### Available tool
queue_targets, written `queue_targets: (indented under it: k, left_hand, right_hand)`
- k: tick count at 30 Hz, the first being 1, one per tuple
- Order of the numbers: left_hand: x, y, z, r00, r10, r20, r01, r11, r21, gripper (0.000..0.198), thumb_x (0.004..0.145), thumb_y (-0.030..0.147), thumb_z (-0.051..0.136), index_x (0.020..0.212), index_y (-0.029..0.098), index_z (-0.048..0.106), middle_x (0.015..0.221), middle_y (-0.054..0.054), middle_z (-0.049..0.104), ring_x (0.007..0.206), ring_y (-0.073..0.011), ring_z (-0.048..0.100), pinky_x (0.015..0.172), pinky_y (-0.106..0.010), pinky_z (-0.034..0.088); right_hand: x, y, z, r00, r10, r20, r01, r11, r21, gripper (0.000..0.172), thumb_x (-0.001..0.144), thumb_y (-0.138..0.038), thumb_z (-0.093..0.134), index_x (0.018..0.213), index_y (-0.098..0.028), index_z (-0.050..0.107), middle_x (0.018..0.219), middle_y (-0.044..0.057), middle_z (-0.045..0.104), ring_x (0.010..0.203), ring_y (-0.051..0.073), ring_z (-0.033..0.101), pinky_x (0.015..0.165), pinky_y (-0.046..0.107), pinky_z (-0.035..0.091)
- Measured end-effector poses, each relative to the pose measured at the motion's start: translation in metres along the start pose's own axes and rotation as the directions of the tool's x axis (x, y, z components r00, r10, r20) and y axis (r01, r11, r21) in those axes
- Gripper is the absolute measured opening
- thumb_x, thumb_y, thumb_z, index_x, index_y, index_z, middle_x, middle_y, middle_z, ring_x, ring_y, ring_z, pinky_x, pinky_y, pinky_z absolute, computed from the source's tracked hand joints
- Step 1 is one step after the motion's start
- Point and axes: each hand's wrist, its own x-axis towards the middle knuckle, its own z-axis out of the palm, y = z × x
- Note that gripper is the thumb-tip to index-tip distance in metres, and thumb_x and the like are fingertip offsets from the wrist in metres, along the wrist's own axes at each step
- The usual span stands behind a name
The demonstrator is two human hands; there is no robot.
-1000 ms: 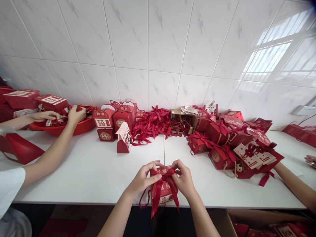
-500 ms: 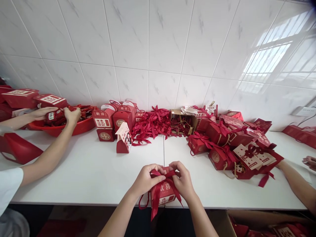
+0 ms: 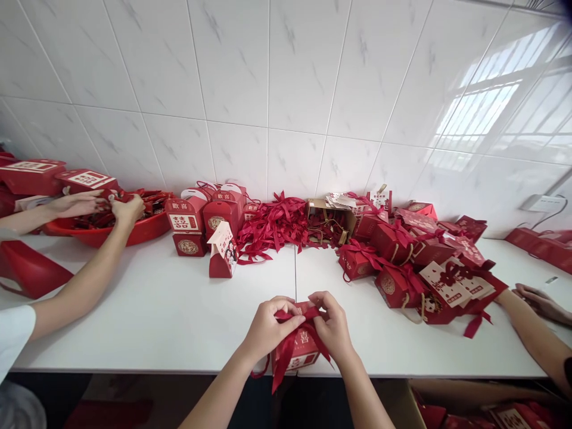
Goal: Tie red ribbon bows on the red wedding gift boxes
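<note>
A small red gift box (image 3: 300, 350) stands at the near edge of the white table (image 3: 179, 316). A red ribbon (image 3: 286, 357) is wrapped over its top, with tails hanging down its front. My left hand (image 3: 268, 328) pinches the ribbon from the left side. My right hand (image 3: 334, 325) pinches it from the right, fingers curled over the top of the box. Both hands touch the box.
A heap of loose red ribbons (image 3: 277, 223) lies by the wall, with several red boxes (image 3: 199, 217) to its left and a pile of tied boxes (image 3: 411, 262) to its right. A person at the left reaches into a red bowl (image 3: 96, 232). Another person's hand (image 3: 543, 302) rests at the right.
My hands have shifted slightly on the ribbon and the box has tilted a little. The left person's hands moved within the red bowl. The right person's hand came further onto the table.
</note>
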Motion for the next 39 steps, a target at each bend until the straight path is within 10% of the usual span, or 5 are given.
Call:
queue_targets:
  k: [15,24,28,33,39]
  left_hand:
    - [-0.001,-0.011,-0.004,0.999,-0.042,0.017,0.042,0.999,-0.021,0.009,0.072,0.026,0.066,0.068,0.018,0.068,0.102,-0.008,0.068,0.100,-0.0226,0.062,0.091,-0.034,0.044]
    - [-0.003,-0.009,-0.005,1.000,0.023,0.019,-0.022,0.998,-0.054,0.007,0.071,0.021,0.065,0.072,0.019,0.058,0.091,-0.004,0.064,0.095,-0.0208,0.061,0.085,-0.032,0.046]
    - [-0.002,-0.009,-0.003,0.999,0.045,0.016,-0.044,0.998,-0.034,0.008,0.072,0.020,0.063,0.075,0.019,0.055,0.088,-0.002,0.060,0.086,-0.0176,0.060,0.081,-0.030,0.046]
    - [-0.004,-0.008,-0.002,0.995,0.055,0.081,-0.051,0.997,-0.059,0.009,0.075,0.019,0.061,0.074,0.019,0.051,0.089,-0.002,0.058,0.087,-0.0171,0.059,0.081,-0.029,0.045]
    - [-0.014,-0.004,0.005,0.990,0.077,0.119,-0.065,0.993,-0.103,0.013,0.078,0.024,0.060,0.087,0.022,0.051,0.098,-0.003,0.060,0.093,-0.0184,0.059,0.085,-0.031,0.046]
  right_hand:
    - [-0.005,0.003,0.013,0.969,0.080,-0.235,-0.047,0.989,0.140,0.012,0.070,-0.012,0.053,0.079,-0.019,0.057,0.078,0.002,0.055,0.073,0.016,0.054,0.054,0.023,0.048]
    - [-0.005,-0.009,-0.009,0.964,0.153,0.220,-0.215,0.931,0.295,0.008,0.076,-0.021,0.062,0.084,-0.021,0.063,0.098,0.004,0.054,0.088,0.018,0.057,0.070,0.028,0.050]
    - [-0.010,-0.003,-0.032,0.893,0.156,0.421,-0.336,0.854,0.396,0.039,0.072,-0.035,0.072,0.109,-0.026,0.061,0.125,0.008,0.049,0.109,0.024,0.053,0.084,0.036,0.048]
    - [-0.032,0.017,-0.042,0.817,0.023,0.576,-0.290,0.880,0.376,0.113,0.055,-0.036,0.085,0.145,-0.034,0.017,0.146,0.009,0.032,0.127,0.027,0.040,0.105,0.045,0.031]
    - [-0.056,0.017,-0.033,0.858,0.114,0.501,-0.265,0.934,0.241,0.125,0.062,-0.025,0.081,0.146,-0.033,-0.011,0.141,0.011,0.039,0.116,0.022,0.050,0.100,0.044,0.038]
